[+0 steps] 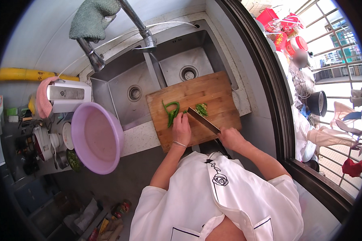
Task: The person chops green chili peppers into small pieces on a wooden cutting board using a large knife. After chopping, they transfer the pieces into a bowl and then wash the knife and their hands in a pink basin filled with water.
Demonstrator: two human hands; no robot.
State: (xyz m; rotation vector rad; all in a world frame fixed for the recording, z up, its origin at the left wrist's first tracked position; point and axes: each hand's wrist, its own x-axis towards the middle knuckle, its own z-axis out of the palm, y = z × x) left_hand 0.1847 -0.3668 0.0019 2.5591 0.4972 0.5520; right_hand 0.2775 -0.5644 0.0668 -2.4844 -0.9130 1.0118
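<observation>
A wooden cutting board [212, 87] lies over the near part of the double sink. On it, my right hand [231, 139] grips the handle of a kitchen knife [202, 120], whose broad blade slants up and left across the board. My left hand [182, 129] rests on the board just left of the blade, fingertips on a piece of green pepper that they mostly hide. Whole green chili peppers [172, 114] lie to the left of those fingers. A small heap of sliced green pepper [201, 109] sits right of the blade.
Behind the board are the steel sink basins [120, 90] and a faucet [146, 39] with a grey-green cloth [93, 21] over its spout. A purple plastic basin [97, 138] stands on the counter at left, near a bowl of chopped greens [74, 161]. A dark window frame [270, 75] borders the right side.
</observation>
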